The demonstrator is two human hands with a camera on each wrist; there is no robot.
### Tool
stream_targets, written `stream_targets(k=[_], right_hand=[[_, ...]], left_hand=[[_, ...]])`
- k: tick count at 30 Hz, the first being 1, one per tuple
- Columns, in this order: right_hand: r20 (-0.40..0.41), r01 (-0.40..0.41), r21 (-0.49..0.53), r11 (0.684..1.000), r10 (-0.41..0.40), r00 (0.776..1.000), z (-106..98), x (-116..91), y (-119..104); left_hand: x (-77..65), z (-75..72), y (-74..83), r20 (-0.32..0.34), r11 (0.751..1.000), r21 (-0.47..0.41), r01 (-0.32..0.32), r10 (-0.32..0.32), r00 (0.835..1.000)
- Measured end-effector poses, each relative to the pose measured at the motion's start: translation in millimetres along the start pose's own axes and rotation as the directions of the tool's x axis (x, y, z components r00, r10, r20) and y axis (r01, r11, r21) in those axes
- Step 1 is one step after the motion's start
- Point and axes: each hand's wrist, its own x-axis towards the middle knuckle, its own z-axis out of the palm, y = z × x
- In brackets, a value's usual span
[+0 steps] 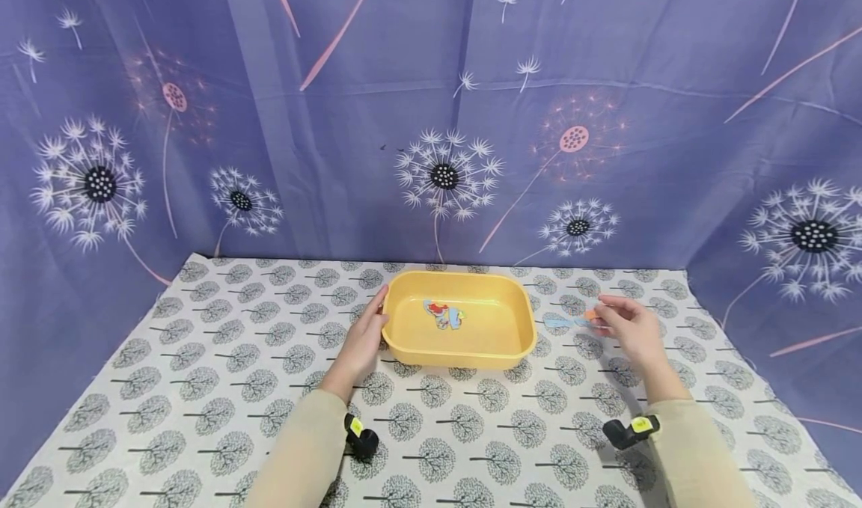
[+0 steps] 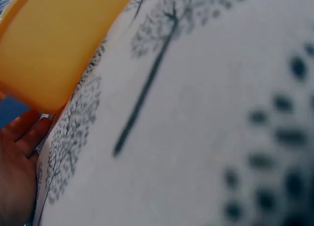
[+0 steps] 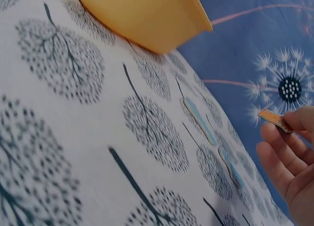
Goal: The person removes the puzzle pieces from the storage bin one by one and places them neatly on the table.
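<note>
A yellow plastic basin (image 1: 465, 360) stands on the cloth, with several small printed flat pieces (image 1: 456, 319) on its floor, red and light blue among their colours. Against the basin's left side lies my left hand (image 1: 364, 336), its fingers extended along the outer wall and the thumb near the rim. To the right of the basin, my right hand (image 1: 631, 334) pinches a small flat orange piece (image 3: 273, 117) between thumb and fingers. Thin light-blue flat pieces (image 3: 200, 120) lie on the cloth below that hand, between it and the basin.
White cloth (image 1: 236, 418) printed with grey trees covers the table. A purple curtain (image 1: 350, 194) with dandelion patterns hangs behind and along both sides. Black wrist cameras sit on the left sleeve (image 1: 303, 448) and the right sleeve (image 1: 700, 448).
</note>
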Motion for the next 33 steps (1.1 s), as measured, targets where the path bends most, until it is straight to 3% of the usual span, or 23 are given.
stream_targets(k=[10,15,23,33], right_hand=[[-0.082,-0.115,0.041,0.992,0.118,0.99,-23.4,3.5,8.6],[-0.105,-0.144,0.098,0.985,0.155,0.982,-30.8,1.2,11.6],[-0.156,-0.206,-0.053,0.977,0.196,0.968,-37.4,3.5,16.7],[-0.195,-0.325,-0.21,0.922,0.287,0.938,-36.3,8.0,23.9]], left_hand=[[-3.6,-1.7,8.4,0.036,0.995,-0.094,0.042,-0.039,0.999],[1.4,-0.2,1.7,0.037,0.992,-0.121,0.041,-0.037,0.999],[1.5,0.2,3.1,0.04,0.991,-0.126,0.035,-0.03,0.999],[2.0,-0.2,3.4,0.048,0.99,-0.131,0.043,-0.037,0.998]])
